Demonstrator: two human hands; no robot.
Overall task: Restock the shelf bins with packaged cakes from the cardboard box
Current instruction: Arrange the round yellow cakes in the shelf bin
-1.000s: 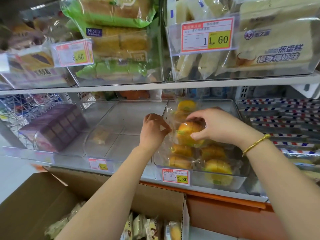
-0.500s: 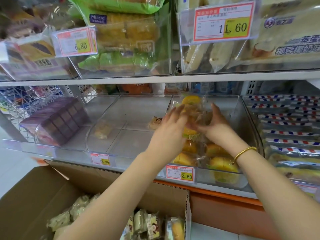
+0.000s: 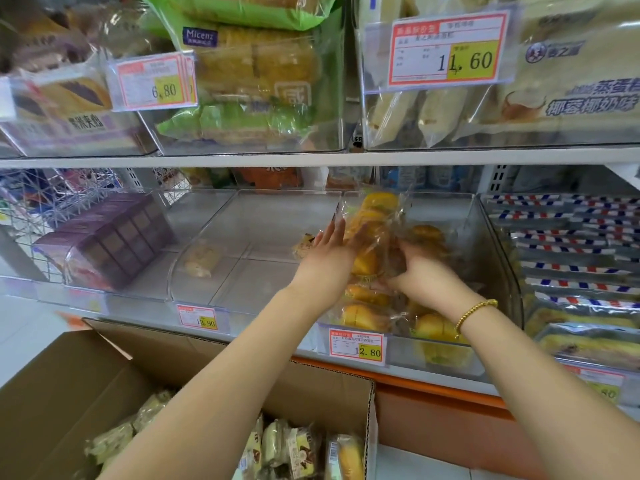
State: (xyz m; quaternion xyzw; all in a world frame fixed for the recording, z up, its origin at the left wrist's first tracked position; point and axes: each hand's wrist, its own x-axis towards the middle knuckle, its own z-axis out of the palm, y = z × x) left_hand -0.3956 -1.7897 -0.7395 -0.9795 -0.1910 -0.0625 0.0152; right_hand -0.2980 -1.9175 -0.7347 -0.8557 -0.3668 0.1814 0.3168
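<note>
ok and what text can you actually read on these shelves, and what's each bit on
"Micenz": green-wrapped bread pack
"6.80": upper left price tag
"11.60": upper right price tag
"13.90": lower left bin tag
"12.80": yellow cake bin tag
"椰蓉椰奶味": white pack, upper right
Tags' small print: too blurred to read.

The orange-edged shelf (image 3: 398, 377) carries clear plastic bins (image 3: 270, 230) set side by side, seemingly touching.

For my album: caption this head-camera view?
Left hand and right hand steady a cake bag in the clear bin above a cardboard box.
</note>
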